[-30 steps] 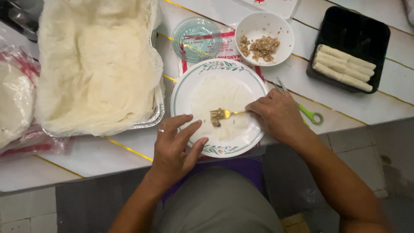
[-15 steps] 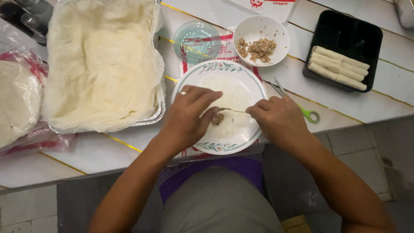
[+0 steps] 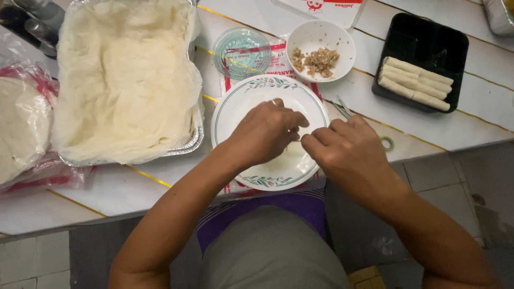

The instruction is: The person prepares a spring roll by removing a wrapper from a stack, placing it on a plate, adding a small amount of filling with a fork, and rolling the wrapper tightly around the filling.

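Note:
A white plate (image 3: pixel 235 107) with a green floral rim sits at the table's near edge, with a thin pale wrapper (image 3: pixel 292 158) lying on it. My left hand (image 3: pixel 265 131) hovers over the plate's middle, fingertips bunched and pointing right. What they pinch is hidden. My right hand (image 3: pixel 348 150) comes in from the right, fingers closed around a thin spoon whose handle barely shows between the two hands. The fingertips of both hands almost touch. The filling on the wrapper is covered by my hands.
A foil tray (image 3: pixel 193 142) piled with pale wrappers stands to the left, beside a plastic bag of wrappers (image 3: pixel 21 128). Behind the plate are a small glass dish (image 3: pixel 241 51), a white bowl of minced filling (image 3: pixel 321 56) and a black tray (image 3: pixel 423 45) holding finished rolls (image 3: pixel 415 83). Green-handled scissors (image 3: pixel 386 143) lie to the right.
My left hand rose from the plate's near rim to its middle and met the right hand's spoon tip. The right hand shifted slightly left. The filling is now hidden.

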